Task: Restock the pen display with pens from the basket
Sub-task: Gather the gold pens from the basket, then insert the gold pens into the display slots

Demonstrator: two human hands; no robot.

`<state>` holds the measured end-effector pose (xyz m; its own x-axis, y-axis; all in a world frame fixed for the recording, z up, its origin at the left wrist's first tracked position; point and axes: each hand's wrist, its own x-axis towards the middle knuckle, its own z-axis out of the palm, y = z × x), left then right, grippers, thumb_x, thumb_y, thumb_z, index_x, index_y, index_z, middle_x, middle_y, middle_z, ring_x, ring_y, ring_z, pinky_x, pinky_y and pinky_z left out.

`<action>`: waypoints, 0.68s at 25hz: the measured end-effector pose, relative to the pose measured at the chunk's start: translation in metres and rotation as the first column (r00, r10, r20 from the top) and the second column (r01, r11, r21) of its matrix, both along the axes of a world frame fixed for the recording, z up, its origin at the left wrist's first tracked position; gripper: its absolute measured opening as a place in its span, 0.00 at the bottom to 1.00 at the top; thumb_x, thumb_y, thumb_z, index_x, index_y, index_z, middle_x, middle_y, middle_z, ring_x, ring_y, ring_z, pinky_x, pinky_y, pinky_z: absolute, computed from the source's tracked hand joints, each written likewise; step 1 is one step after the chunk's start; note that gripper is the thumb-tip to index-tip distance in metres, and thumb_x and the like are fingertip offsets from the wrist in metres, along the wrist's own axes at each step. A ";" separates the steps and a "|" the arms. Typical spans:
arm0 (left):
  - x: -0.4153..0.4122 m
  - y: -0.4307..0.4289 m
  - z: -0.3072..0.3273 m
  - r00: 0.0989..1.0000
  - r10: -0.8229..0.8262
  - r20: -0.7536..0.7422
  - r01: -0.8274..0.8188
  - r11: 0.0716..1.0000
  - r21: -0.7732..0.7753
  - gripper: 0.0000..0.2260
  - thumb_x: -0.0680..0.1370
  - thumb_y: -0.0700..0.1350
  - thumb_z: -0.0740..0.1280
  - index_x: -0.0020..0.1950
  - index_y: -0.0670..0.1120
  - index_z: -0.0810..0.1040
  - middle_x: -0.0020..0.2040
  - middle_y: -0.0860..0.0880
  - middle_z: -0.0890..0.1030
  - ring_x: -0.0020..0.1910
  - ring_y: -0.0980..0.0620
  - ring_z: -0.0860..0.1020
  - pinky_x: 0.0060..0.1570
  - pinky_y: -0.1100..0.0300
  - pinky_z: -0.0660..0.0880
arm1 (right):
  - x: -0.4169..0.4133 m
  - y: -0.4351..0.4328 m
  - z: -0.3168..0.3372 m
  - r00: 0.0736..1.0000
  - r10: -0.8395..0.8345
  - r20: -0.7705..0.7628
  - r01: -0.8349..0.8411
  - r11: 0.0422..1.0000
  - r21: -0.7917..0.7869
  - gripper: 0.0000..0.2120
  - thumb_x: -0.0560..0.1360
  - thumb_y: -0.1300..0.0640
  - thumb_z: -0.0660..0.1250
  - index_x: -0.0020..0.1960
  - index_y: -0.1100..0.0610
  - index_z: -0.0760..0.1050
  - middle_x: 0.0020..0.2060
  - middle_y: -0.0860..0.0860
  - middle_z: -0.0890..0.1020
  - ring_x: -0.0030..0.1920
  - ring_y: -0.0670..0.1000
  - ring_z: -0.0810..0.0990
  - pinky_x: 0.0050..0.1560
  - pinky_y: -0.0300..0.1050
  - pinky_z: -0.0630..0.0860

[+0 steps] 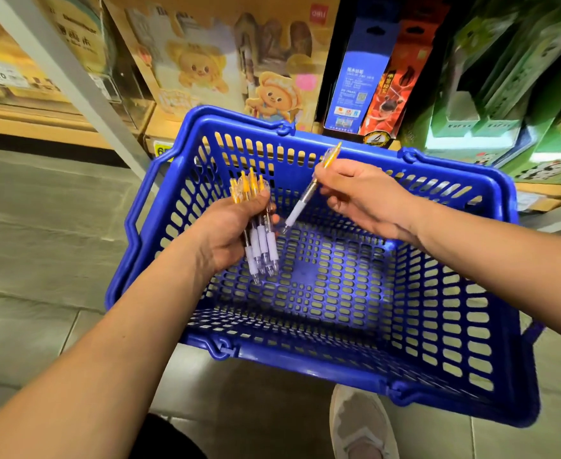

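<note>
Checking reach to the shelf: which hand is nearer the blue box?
Right. The right hand is directly below the blue box; the left hand is lower and further left.

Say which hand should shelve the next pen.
Right. The right hand pinches a single pen, held clear above the blue basket. The left hand grips a whole bundle of pens, so it probably could not release just one cleanly.

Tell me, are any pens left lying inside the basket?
No, the basket floor is bare mesh; the left hand grips a bunch of pens and the right hand pinches a single pen.
</note>
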<state>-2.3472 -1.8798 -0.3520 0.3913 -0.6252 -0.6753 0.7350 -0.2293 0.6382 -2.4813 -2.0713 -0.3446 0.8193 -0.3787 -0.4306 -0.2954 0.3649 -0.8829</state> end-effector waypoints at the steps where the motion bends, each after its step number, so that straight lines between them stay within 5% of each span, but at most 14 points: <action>1: 0.000 -0.001 0.000 1.000 -0.008 0.000 0.008 1.000 -0.007 0.07 0.77 0.44 0.72 0.52 0.41 0.81 0.41 0.46 0.85 0.37 0.50 0.84 0.41 0.53 0.83 | 0.002 0.000 0.002 1.000 -0.017 0.006 0.017 0.999 0.050 0.02 0.75 0.53 0.74 0.46 0.50 0.86 0.44 0.46 0.83 0.44 0.43 0.78 0.43 0.36 0.75; 6: -0.009 0.007 0.010 0.995 -0.082 -0.058 0.079 0.995 -0.055 0.13 0.72 0.43 0.75 0.54 0.41 0.83 0.47 0.45 0.87 0.40 0.50 0.85 0.41 0.54 0.83 | 0.002 0.013 0.009 0.999 -0.012 -0.041 0.020 0.980 0.196 0.08 0.80 0.62 0.68 0.58 0.58 0.81 0.50 0.53 0.86 0.43 0.45 0.82 0.49 0.38 0.80; 10: -0.039 0.038 0.046 0.987 0.015 -0.162 -0.019 1.000 -0.024 0.12 0.71 0.42 0.74 0.54 0.42 0.83 0.49 0.45 0.87 0.43 0.50 0.86 0.47 0.52 0.84 | -0.019 0.041 0.055 0.979 -0.058 -0.194 0.095 0.978 0.183 0.07 0.81 0.62 0.65 0.58 0.58 0.80 0.50 0.55 0.87 0.43 0.47 0.83 0.47 0.37 0.79; 14: -0.063 0.065 0.135 0.979 0.058 -0.197 -0.046 0.997 0.066 0.18 0.70 0.42 0.74 0.59 0.40 0.83 0.52 0.44 0.86 0.48 0.50 0.86 0.51 0.52 0.83 | -0.046 0.078 0.148 0.963 -0.039 -0.268 0.088 0.981 0.173 0.06 0.82 0.59 0.65 0.54 0.56 0.81 0.44 0.52 0.86 0.41 0.46 0.83 0.46 0.36 0.80; 17: -0.078 0.076 0.240 0.978 0.071 -0.199 -0.056 0.995 0.080 0.19 0.69 0.40 0.75 0.59 0.39 0.83 0.50 0.43 0.86 0.45 0.50 0.86 0.44 0.55 0.83 | -0.057 0.107 0.249 0.963 -0.035 -0.269 0.073 0.988 0.135 0.06 0.81 0.62 0.66 0.50 0.57 0.81 0.39 0.48 0.87 0.39 0.45 0.86 0.42 0.35 0.81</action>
<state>-2.4248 -1.8040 -0.1119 0.2801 -0.5494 -0.7872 0.8609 -0.2190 0.4592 -2.5387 -1.9648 -0.0952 0.6486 -0.3384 -0.6818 -0.4879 0.5027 -0.7136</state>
